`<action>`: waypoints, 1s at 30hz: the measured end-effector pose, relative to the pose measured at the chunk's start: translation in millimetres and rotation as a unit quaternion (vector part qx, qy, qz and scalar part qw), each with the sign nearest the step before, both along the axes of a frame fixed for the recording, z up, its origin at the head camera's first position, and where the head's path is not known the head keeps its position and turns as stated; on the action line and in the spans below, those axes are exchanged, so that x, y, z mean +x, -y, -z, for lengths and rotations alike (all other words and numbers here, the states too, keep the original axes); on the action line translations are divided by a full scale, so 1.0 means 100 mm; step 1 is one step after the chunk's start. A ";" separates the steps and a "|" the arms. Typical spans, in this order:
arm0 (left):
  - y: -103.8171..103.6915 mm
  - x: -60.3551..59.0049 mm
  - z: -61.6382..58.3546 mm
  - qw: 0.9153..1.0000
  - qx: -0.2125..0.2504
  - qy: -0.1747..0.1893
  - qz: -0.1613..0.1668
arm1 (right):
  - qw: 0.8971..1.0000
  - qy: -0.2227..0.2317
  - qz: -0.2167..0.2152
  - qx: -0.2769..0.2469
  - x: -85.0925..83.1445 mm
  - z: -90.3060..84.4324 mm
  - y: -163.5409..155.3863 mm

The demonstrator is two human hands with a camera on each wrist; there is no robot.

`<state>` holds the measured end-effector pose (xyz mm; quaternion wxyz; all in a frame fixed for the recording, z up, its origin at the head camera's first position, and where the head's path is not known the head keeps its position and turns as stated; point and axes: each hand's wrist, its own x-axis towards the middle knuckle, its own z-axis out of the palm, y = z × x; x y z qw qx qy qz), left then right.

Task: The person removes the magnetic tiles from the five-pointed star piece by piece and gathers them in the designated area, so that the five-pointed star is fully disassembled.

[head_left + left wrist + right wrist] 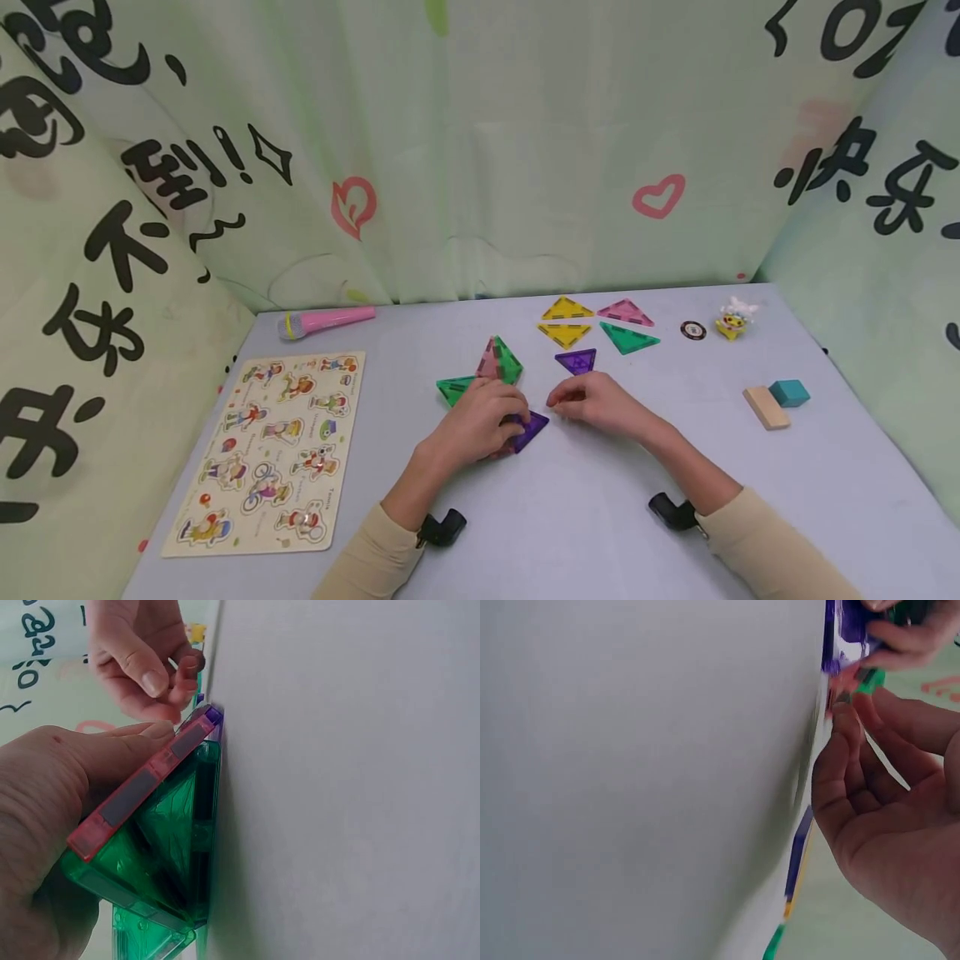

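- Two beige sleeves, each with a black wrist camera, reach in from the bottom edge over a pale grey table (600, 517).
- The left hand (476, 425) rests on a cluster of magnetic triangle tiles near the middle of the table, its fingers curled round a pink tile (142, 787) that leans on a green tile (169, 847) (the left wrist view shows the pink edge pressed against the palm).
- A purple tile (532, 429) lies flat on the table, half under that hand's fingertips; another green tile (453, 388) lies flat just behind.
- The right hand (600, 404) hovers just beside the purple tile, fingers loosely curled and holding nothing.
- Further back lie loose tiles: two yellow (566, 321), one pink (625, 312), one green (628, 337) and one purple (576, 360).
- On the left lie a wooden picture puzzle board (273, 450) and a pink toy microphone (326, 322).
- On the right sit a small yellow toy figure (733, 318), a dark round disc (693, 330), a teal block (790, 392) and a wooden block (767, 407), the two blocks touching.
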<state>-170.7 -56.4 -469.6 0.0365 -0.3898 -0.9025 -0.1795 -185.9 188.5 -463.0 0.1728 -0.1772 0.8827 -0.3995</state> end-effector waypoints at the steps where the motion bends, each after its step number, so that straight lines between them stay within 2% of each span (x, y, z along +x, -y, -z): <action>1: 0.00 0.00 0.00 1.000 0.001 0.000 0.000 | 1.000 0.004 -0.012 -0.004 0.01 0.00 0.03; 5: -0.01 0.00 -0.01 1.000 0.002 0.003 0.002 | 0.999 0.019 -0.036 -0.007 0.03 0.03 0.12; 17: -0.02 0.00 -0.01 1.000 -0.003 0.013 0.001 | 0.999 0.028 -0.023 0.010 -0.03 0.04 0.25; 24: 0.02 -0.03 0.00 1.000 0.000 -0.007 0.004 | 0.998 0.056 0.000 -0.017 -0.02 0.04 0.24; 30: 0.07 -0.05 -0.03 0.999 0.007 -0.038 -0.010 | 0.997 0.059 -0.006 -0.040 -0.02 0.04 0.22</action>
